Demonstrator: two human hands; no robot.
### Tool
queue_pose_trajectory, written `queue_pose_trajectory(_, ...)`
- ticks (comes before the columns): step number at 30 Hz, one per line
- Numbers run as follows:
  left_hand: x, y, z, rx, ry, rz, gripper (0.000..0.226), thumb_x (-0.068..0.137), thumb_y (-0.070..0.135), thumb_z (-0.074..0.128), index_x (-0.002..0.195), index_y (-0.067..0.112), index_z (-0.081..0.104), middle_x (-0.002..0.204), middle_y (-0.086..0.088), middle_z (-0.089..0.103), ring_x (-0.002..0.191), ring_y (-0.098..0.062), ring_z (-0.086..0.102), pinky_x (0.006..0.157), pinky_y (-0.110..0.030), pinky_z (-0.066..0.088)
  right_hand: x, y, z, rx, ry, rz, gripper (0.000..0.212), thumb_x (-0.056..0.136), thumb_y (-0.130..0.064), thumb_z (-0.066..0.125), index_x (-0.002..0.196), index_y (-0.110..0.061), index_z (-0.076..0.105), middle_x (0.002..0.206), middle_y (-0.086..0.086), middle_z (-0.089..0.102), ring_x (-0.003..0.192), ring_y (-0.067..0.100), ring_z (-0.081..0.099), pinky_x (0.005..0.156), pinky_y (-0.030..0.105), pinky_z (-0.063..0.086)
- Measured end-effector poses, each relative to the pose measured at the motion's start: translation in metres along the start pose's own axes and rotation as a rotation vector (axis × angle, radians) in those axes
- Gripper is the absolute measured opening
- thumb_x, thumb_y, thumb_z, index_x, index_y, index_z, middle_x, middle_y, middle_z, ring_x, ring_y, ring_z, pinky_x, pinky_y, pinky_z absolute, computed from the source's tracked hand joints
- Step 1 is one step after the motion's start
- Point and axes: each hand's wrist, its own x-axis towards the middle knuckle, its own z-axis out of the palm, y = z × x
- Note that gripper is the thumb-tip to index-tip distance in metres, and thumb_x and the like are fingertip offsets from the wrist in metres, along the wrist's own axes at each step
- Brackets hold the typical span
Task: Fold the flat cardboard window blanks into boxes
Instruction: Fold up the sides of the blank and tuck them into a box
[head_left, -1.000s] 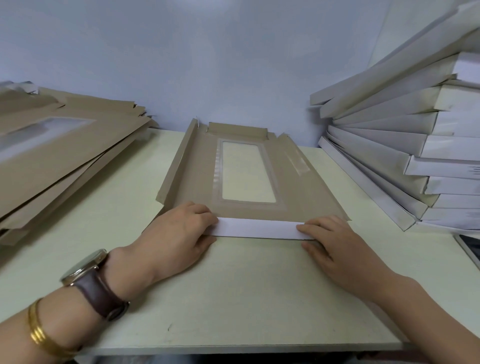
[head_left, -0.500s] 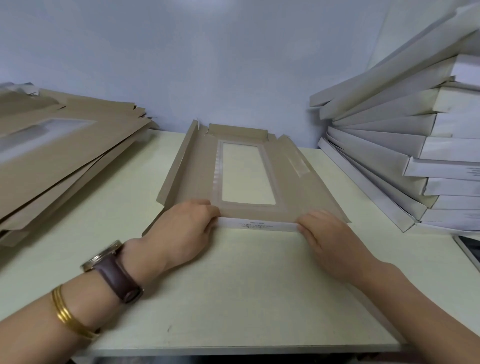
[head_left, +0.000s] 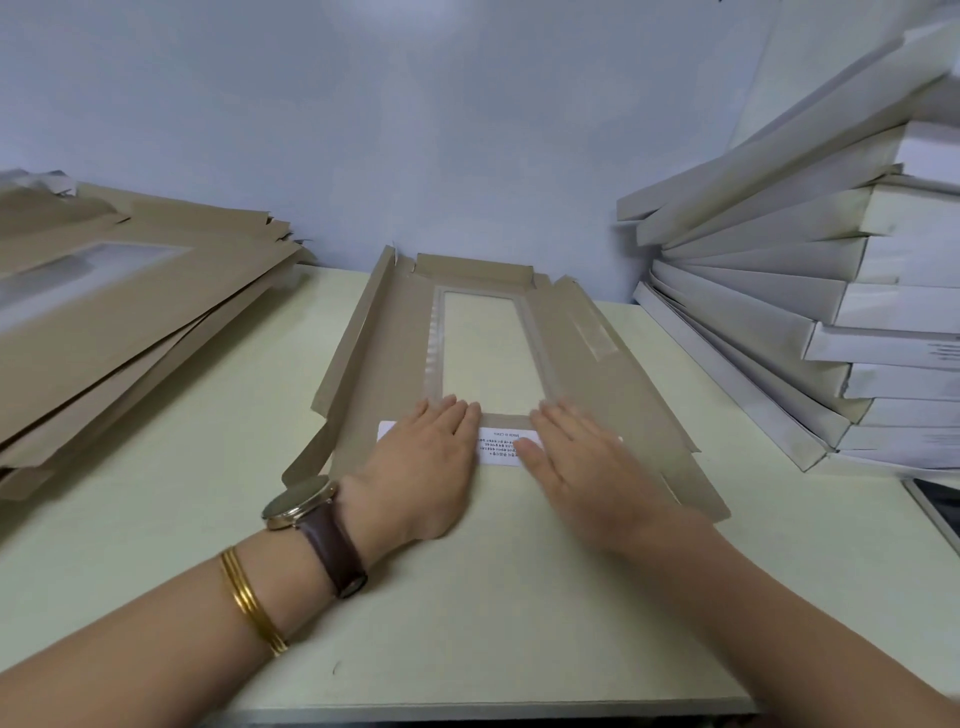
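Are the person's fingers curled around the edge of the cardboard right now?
No, the left hand and right hand lie flat with straight fingers, pressing the white flap down onto the brown blank.

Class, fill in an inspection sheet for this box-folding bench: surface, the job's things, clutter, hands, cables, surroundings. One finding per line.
Surface: pale cream table.
Job's things: brown window blank lies mid-table with its left side flap raised. Its near flap is folded over, white printed side up. Flat blanks are stacked at left and folded white boxes at right.
Clutter: corner of a flat object at the right edge; cannot tell what it is.
Hands: left hand and right hand press on the near flap with straight fingers. The left arm wears a watch and gold bangles.
Cables: nothing seen.
Surroundings: plain pale wall behind the table.
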Motion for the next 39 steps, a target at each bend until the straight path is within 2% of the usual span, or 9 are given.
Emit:
queue_pose_trajectory(3,0.008,0.006,0.0,-0.074,-0.068,-0.006,0.06,0.103,0.033,0.019,0.153,0.007,0.0,0.162,-0.007,0.004,0.149,-0.02,0.002,0.12,-0.035,0.001,0.005,-0.023,0.005,0.205,-0.124,-0.006,0.067,0.102,-0.048,0.022,0.153,-0.007,0.012,0.162,0.006,0.011,0.149,0.014,0.002,0.12,0.027,0.0)
queue_pose_trajectory(7,0.012,0.005,-0.004,-0.127,-0.163,0.032,0.063,0.102,0.037,0.022,0.154,0.015,-0.005,0.162,-0.003,-0.005,0.149,-0.02,-0.005,0.121,-0.036,0.0,0.013,-0.042,0.004,0.388,-0.271,0.005,0.071,0.1,-0.053,0.018,0.154,-0.01,-0.001,0.163,0.001,-0.004,0.148,0.007,-0.009,0.119,0.025,-0.007)
queue_pose_trajectory(12,0.011,0.005,-0.002,-0.109,-0.21,0.0,0.062,0.103,0.037,0.017,0.153,0.011,-0.01,0.161,-0.007,-0.011,0.149,-0.019,-0.01,0.121,-0.035,-0.001,0.014,-0.039,0.004,0.38,-0.352,-0.002,0.075,0.099,-0.057,0.016,0.154,-0.01,-0.005,0.162,-0.002,-0.009,0.146,0.003,-0.013,0.119,0.025,-0.008)
queue_pose_trajectory(17,0.012,0.003,0.0,-0.046,-0.243,0.009,0.064,0.103,0.037,0.016,0.152,0.006,-0.01,0.16,-0.012,-0.014,0.148,-0.022,-0.013,0.121,-0.036,-0.002,0.015,-0.026,0.007,0.256,-0.408,-0.048,0.083,0.092,-0.064,0.007,0.154,-0.01,-0.007,0.162,0.0,-0.012,0.146,0.005,-0.015,0.121,0.03,-0.006)
queue_pose_trajectory(20,0.011,-0.001,-0.001,-0.135,-0.258,-0.042,0.066,0.103,0.044,0.012,0.152,0.006,-0.01,0.161,-0.007,-0.014,0.148,-0.017,-0.014,0.12,-0.031,-0.006,0.013,-0.01,0.011,0.191,-0.382,-0.009,0.082,0.094,-0.065,0.011,0.154,-0.011,-0.006,0.162,0.0,-0.011,0.146,0.005,-0.016,0.12,0.028,-0.007)
queue_pose_trajectory(24,0.004,-0.006,-0.001,-0.181,-0.256,-0.075,0.071,0.101,0.052,0.012,0.152,0.008,-0.01,0.161,-0.004,-0.014,0.147,-0.014,-0.014,0.119,-0.029,-0.008,0.007,0.018,0.006,0.153,-0.379,0.063,0.112,0.068,-0.084,-0.004,0.154,-0.013,-0.007,0.162,-0.002,-0.012,0.146,0.006,-0.015,0.116,0.025,-0.009)
queue_pose_trajectory(26,0.002,-0.01,0.001,-0.166,-0.259,-0.094,0.072,0.1,0.053,0.012,0.152,0.009,-0.011,0.161,-0.004,-0.015,0.147,-0.014,-0.015,0.118,-0.029,-0.008,0.003,0.032,0.004,0.124,-0.384,0.095,0.121,0.058,-0.088,-0.009,0.154,-0.013,-0.009,0.162,-0.001,-0.013,0.146,0.007,-0.016,0.116,0.026,-0.009)
queue_pose_trajectory(31,-0.003,-0.02,0.001,-0.129,-0.283,-0.133,0.076,0.098,0.057,0.01,0.151,0.007,-0.012,0.161,-0.005,-0.015,0.147,-0.015,-0.016,0.12,-0.032,-0.006,-0.005,0.055,0.0,0.074,-0.385,0.157,0.122,0.059,-0.088,-0.009,0.154,-0.012,-0.007,0.162,0.001,-0.012,0.147,0.01,-0.014,0.116,0.028,-0.008)
queue_pose_trajectory(39,-0.014,-0.033,-0.002,-0.122,-0.296,-0.152,0.078,0.097,0.059,0.009,0.151,0.008,-0.013,0.16,-0.005,-0.016,0.147,-0.014,-0.017,0.12,-0.031,-0.007,-0.007,0.065,0.001,0.034,-0.379,0.147,0.123,0.058,-0.09,-0.011,0.153,-0.012,-0.009,0.162,0.001,-0.014,0.147,0.01,-0.015,0.119,0.029,-0.006)
